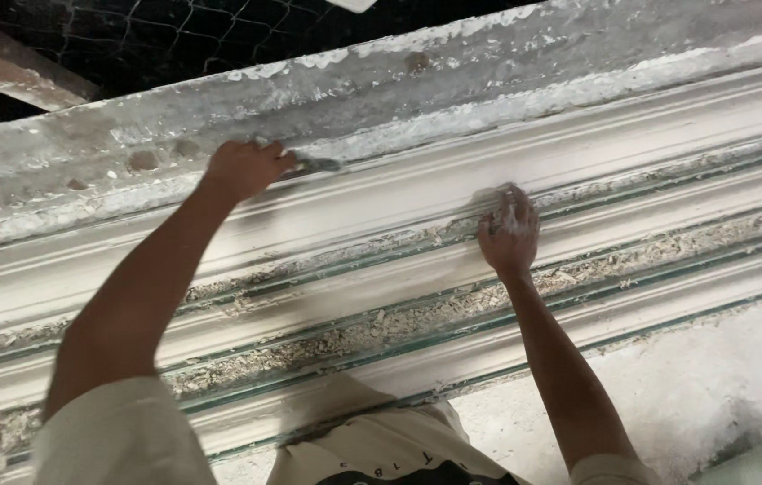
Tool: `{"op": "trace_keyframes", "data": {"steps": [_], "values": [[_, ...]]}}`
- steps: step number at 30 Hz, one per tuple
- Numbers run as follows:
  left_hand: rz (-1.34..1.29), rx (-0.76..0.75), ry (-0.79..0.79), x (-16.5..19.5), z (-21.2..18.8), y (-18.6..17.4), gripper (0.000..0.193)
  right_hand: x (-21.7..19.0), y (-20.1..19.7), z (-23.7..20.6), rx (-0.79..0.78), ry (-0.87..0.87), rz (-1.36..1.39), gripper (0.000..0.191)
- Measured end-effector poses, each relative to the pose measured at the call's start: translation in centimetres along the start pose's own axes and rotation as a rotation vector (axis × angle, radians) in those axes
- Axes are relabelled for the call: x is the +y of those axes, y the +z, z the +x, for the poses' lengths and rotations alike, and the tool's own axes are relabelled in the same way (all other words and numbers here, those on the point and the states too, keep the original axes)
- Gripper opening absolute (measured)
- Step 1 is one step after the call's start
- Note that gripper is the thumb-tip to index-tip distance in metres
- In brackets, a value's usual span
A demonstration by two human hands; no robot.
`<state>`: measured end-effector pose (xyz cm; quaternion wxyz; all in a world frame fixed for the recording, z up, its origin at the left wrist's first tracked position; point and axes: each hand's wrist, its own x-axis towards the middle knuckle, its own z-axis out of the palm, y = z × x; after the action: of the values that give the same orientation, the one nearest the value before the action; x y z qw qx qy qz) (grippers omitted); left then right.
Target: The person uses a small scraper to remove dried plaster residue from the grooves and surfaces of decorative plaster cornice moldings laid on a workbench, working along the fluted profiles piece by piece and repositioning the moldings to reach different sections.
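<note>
On the far ridge of the white plaster moulding [381, 193]: left hand [246, 168] closed on a small scraper [314, 165]; right hand [509, 235] pressing wet plaster [509, 216], grip curled. Risk: gouging soft profile through tilted blade.

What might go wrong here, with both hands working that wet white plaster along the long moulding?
1. The left hand presses a small dark tool near the top edge of the moulding; a slip might gouge the smooth profile.
2. The right hand rubs the surface with white paste on its fingers; uneven pressure could smear or flatten a ridge.
3. Crumbly debris fills the grooves and might get dragged into the fresh surface.
</note>
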<state>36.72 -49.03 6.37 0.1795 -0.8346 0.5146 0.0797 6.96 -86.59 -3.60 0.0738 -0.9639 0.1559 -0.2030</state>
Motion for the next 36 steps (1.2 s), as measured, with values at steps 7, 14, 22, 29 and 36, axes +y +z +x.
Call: {"op": "trace_keyframes", "data": {"steps": [7,14,22,29,36], "values": [[-0.139,0.184,0.033,7.7,11.2,-5.3,0.029,-0.4,-1.3,0.6,-0.071,0.019,0.005,0.049],[-0.073,0.456,0.046,6.1,6.5,-2.7,0.026,-1.1,-2.3,0.9,-0.084,0.056,0.001,0.049],[-0.005,0.194,0.041,1.0,-0.6,2.1,0.03,-0.4,-0.5,0.0,-0.084,0.088,0.03,0.053],[-0.043,0.315,0.144,6.9,11.6,-2.9,0.031,1.1,0.4,-0.4,-0.009,0.027,0.083,0.049],[0.056,0.168,0.136,13.5,23.0,-8.4,0.036,2.3,0.5,-1.0,0.01,-0.079,0.179,0.053]]}}
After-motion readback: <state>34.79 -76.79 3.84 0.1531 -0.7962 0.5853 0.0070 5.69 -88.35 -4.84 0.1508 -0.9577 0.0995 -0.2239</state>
